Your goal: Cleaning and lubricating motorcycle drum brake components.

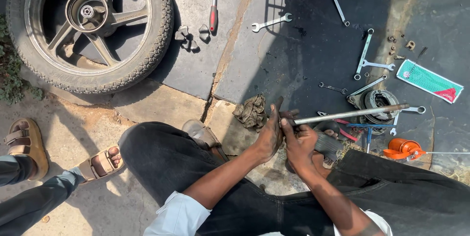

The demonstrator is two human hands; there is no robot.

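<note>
A wheel with a knobbly black tyre and a grey spoked metal rim lies flat on the stone paving, partly cut off at the top edge. Well below and right of the wheel, a person crouches in dark trousers, knees spread. Both hands meet right of the wheel, over oil-darkened ground. The left hand has its fingers closed round the near end of a long, thin, grey metal rod. The right hand grips the same end just beside it, fingers curled. The rod runs level, away from the wheel, its far end over a round metal drum. A crumpled, greasy rag lies just beside the left hand, on the wheel side. Spanners are scattered far right of the wheel. An orange oil can stands beyond the drum. Below the wheel, another person's sandalled feet show, cut off at the left edge.
</note>
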